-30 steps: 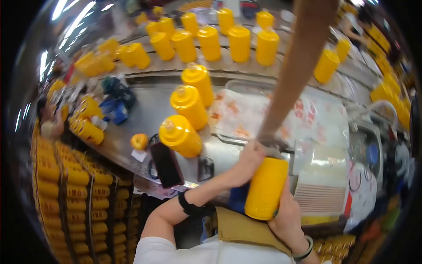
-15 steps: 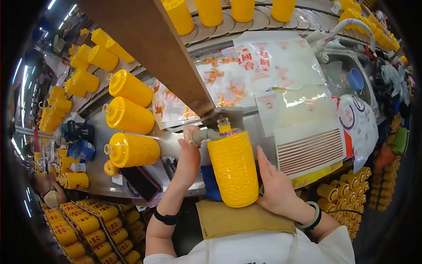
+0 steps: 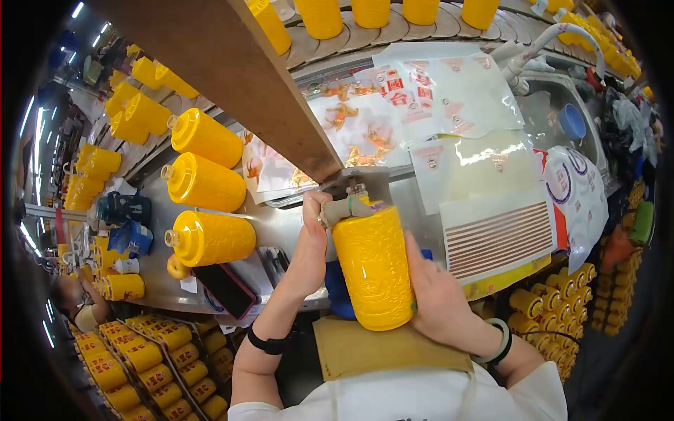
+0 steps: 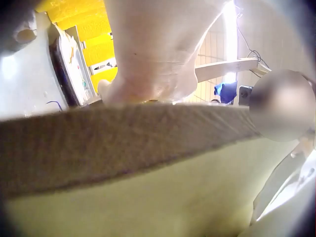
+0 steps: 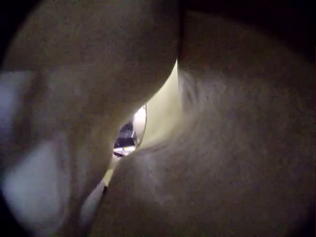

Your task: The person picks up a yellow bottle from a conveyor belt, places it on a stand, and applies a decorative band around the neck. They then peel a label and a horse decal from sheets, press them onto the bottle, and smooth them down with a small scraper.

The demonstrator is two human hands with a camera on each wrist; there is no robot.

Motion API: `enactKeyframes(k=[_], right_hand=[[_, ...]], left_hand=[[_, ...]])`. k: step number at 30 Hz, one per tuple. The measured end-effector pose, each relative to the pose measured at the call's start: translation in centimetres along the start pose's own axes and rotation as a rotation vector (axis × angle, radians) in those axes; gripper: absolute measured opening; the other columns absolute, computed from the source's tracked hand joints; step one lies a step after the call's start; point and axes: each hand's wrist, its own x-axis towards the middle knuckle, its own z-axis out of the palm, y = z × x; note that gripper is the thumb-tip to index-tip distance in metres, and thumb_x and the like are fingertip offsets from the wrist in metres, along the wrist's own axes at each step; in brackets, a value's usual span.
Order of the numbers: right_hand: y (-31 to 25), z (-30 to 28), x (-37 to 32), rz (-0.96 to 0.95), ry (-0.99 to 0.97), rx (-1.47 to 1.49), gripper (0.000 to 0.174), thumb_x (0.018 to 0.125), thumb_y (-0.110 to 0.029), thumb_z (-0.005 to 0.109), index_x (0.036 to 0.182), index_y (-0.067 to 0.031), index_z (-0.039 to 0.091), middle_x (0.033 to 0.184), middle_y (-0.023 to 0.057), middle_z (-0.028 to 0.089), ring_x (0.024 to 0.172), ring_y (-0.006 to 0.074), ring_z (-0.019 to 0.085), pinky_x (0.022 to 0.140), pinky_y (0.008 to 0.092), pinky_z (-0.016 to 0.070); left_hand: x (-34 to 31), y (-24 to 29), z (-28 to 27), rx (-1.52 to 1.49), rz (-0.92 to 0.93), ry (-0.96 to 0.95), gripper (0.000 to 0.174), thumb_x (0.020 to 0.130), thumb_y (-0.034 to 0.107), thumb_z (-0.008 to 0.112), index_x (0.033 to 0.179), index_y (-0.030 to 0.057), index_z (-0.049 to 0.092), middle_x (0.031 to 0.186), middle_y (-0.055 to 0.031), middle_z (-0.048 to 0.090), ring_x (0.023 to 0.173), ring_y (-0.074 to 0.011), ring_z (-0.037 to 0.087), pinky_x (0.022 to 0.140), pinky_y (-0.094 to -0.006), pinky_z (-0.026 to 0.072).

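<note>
In the head view a yellow embossed bottle (image 3: 373, 270) with a clear glass neck leans slightly, its base near my lap. My right hand (image 3: 444, 298) holds it at the lower right side, thumb lying along the wall; the fingers behind are hidden. At the bottle's shoulder my left hand (image 3: 309, 245) reaches in from the left. A greyish covered finger (image 3: 344, 209) lies across the shoulder at the base of the neck, close to a small purple patch (image 3: 379, 206). The wrist views show mostly skin and a brown edge, with the bottle grip hidden there.
Three yellow bottles (image 3: 214, 237) stand at left, near a phone (image 3: 225, 290) and an apple (image 3: 177, 266). A wooden post (image 3: 239, 77) rises just beyond my hands. Decal sheets (image 3: 484, 165) lie at right, before a sink (image 3: 572, 105). A conveyor (image 3: 393, 31) carries more bottles behind.
The head view has turned since one second ago, bringing the bottle's front into sight. Over the last half second my left covered finger has moved right, up against the bottle's neck base.
</note>
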Motion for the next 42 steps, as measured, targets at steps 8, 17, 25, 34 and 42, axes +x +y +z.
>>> enactKeyframes(k=[8,17,25,34,42], right_hand=[[-0.9,-0.3,-0.4,-0.275,0.094,-0.167,0.064,0.075,0.000,0.060,0.139,0.0033,0.061,0.150,0.0326,0.051,0.066,0.0173,0.054,0.064,0.0296,0.0451],[-0.7,-2.5,-0.8,-0.232,0.047,0.131,0.059,0.078,-0.008,0.076,0.136,-0.0027,0.065,0.143,0.0241,0.060,0.078,0.0253,0.061,0.072,0.0370,0.0527],[10.2,-8.3,1.0,0.158,0.146,-0.150,0.029,0.083,-0.020,0.082,0.102,-0.0026,0.069,0.096,0.0151,0.068,0.098,0.0342,0.064,0.086,0.0434,0.0525],[16.2,-8.7,3.3,0.256,0.100,-0.245,0.047,0.081,-0.032,0.084,0.111,-0.0037,0.062,0.109,0.0188,0.065,0.098,0.0338,0.064,0.086,0.0413,0.0513],[17.1,-9.1,4.1,0.142,0.091,-0.204,0.019,0.094,-0.017,0.068,0.096,0.0011,0.071,0.091,0.0198,0.070,0.087,0.0361,0.066,0.081,0.0416,0.0512]], left_hand=[[0.4,2.9,0.7,0.057,0.002,-0.046,0.086,0.100,0.078,0.011,0.137,0.0038,0.033,0.137,-0.0147,0.057,0.138,-0.0265,0.050,0.121,-0.0439,0.0294],[0.8,4.9,1.1,0.964,0.425,0.085,0.048,0.102,0.034,0.048,0.132,0.0011,0.064,0.109,-0.0163,0.041,0.104,-0.0308,0.042,0.095,-0.0399,0.0344],[-6.1,2.7,4.1,0.428,0.194,0.341,0.073,0.107,0.050,0.041,0.147,-0.0106,0.038,0.140,-0.0186,0.035,0.131,-0.0304,0.039,0.113,-0.0404,0.0300],[-10.4,1.7,6.8,0.482,0.244,0.280,0.117,0.080,0.067,0.079,0.158,-0.0030,0.028,0.146,-0.0175,0.031,0.138,-0.0321,0.036,0.117,-0.0450,0.0305],[-10.0,1.6,9.5,0.616,0.331,0.456,0.109,0.066,0.028,0.100,0.151,-0.0020,0.040,0.143,-0.0141,0.038,0.132,-0.0306,0.046,0.110,-0.0403,0.0425]])
